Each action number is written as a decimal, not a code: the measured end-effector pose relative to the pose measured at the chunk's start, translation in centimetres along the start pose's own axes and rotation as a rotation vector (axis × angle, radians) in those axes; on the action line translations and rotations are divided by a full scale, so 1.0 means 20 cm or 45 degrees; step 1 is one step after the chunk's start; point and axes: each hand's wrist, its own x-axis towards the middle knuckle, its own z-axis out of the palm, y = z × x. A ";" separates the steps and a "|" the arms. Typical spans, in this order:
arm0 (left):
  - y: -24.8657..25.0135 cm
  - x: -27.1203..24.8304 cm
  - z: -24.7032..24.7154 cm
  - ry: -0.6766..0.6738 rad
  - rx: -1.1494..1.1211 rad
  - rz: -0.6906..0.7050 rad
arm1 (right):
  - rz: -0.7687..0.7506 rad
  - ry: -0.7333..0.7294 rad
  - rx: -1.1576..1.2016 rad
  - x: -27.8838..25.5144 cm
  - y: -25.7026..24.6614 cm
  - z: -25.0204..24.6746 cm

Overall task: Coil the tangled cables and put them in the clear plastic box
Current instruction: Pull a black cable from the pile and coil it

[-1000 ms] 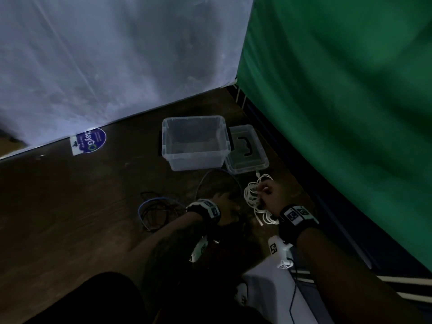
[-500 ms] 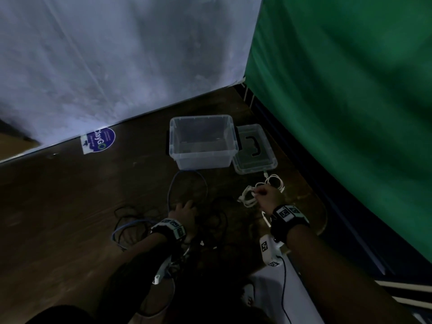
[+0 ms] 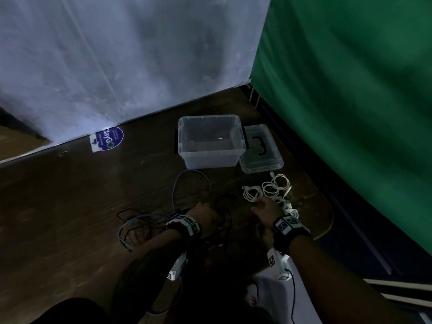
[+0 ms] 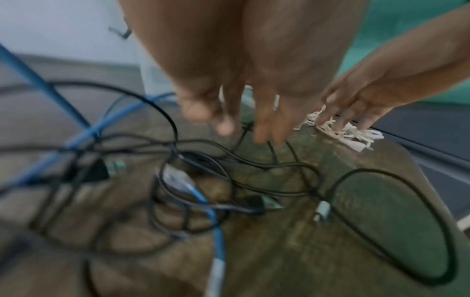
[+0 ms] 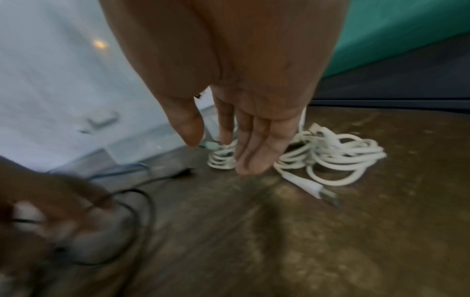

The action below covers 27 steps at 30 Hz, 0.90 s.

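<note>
The clear plastic box stands open, nothing in it, its lid lying flat to its right. A loose white cable bundle lies in front of the lid. My right hand hangs over its near end, fingers straight, tips touching the strands. A blue cable and thin black cables lie tangled in front of the box. My left hand reaches down onto the black cables, fingertips touching them without closing.
The brown wooden surface ends in a rounded edge at the right. A green curtain hangs beyond it and a white sheet at the back. A round blue sticker lies at the sheet's foot.
My right hand has let go of the white cable, which now lies on the surface, and has drawn back slightly. The left hand stays low over the black tangle.
</note>
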 end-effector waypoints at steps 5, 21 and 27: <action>0.05 -0.02 -0.06 0.126 -0.345 -0.003 | -0.343 -0.015 0.070 -0.14 -0.16 -0.02; 0.06 -0.45 -0.54 0.799 -0.999 0.004 | -0.868 0.328 0.413 -0.51 -0.70 -0.72; 0.08 -0.55 -0.53 1.020 -1.124 -0.048 | -0.803 0.240 0.494 -0.58 -0.64 -0.87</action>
